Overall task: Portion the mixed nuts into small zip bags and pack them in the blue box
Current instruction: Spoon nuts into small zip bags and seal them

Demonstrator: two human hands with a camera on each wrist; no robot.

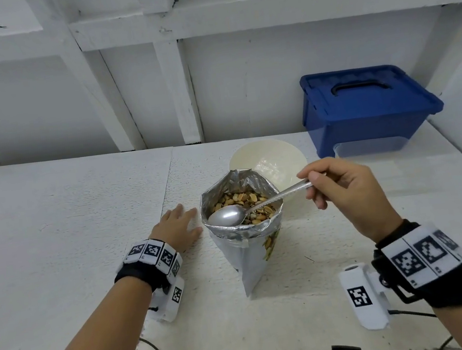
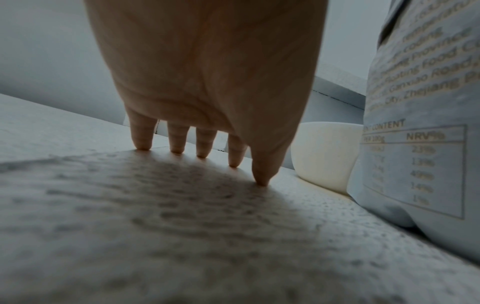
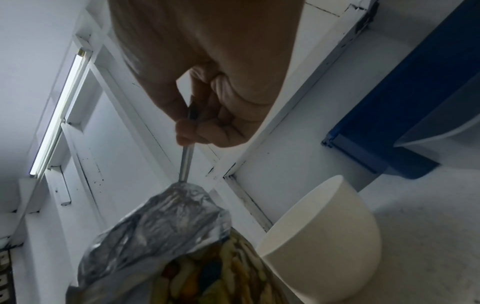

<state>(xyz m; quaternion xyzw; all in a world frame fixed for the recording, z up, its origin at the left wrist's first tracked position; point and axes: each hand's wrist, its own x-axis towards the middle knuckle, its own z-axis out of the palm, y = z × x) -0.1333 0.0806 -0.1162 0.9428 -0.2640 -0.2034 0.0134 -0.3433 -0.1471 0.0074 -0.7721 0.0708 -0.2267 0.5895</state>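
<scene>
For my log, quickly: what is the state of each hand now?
Left hand: open, fingers on the table.
Right hand: holding the spoon.

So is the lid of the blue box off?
No, the lid is on the blue box with its dark handle lying flat on top, at the back right of the table.

Open foil nut bag (image 1: 244, 232) stands upright; lidded blue box (image 1: 363, 107) behind.

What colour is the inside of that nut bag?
Shiny crinkled silver foil lines the nut bag; the head view shows it best.
</scene>
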